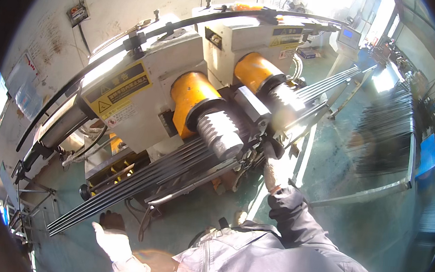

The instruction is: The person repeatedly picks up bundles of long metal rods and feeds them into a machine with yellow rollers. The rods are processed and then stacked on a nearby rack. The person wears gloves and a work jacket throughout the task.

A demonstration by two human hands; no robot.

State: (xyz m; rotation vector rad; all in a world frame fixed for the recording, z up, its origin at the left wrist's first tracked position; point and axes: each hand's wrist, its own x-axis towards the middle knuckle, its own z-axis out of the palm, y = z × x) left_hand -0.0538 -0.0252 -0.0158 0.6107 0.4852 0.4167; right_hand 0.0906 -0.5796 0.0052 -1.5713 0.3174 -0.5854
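Note:
Several long, thin metal rods [137,185] lie side by side across the front of a large machine [143,99]. Just below their left end is my left hand [111,232], in a pale glove with dark fingers. Its thumb stands apart from the fingers, and nothing shows in it. At the machine's middle, my right hand [274,163], gloved alike, reaches in beside a grey metal block [251,108] and the clamp parts [250,156]. Its fingertips blend into the dark parts there, so what they touch is hidden. Two orange cylinders with ridged metal ends, a left one [195,98] and a right one [258,71], project above the rods.
A curved black bar [175,26] runs along the machine's top. At right, a large stack of dark rods [384,131] rests beside a pale metal frame [361,193]. A control box with a screen [349,37] stands at the back. A blue panel [427,155] is far right.

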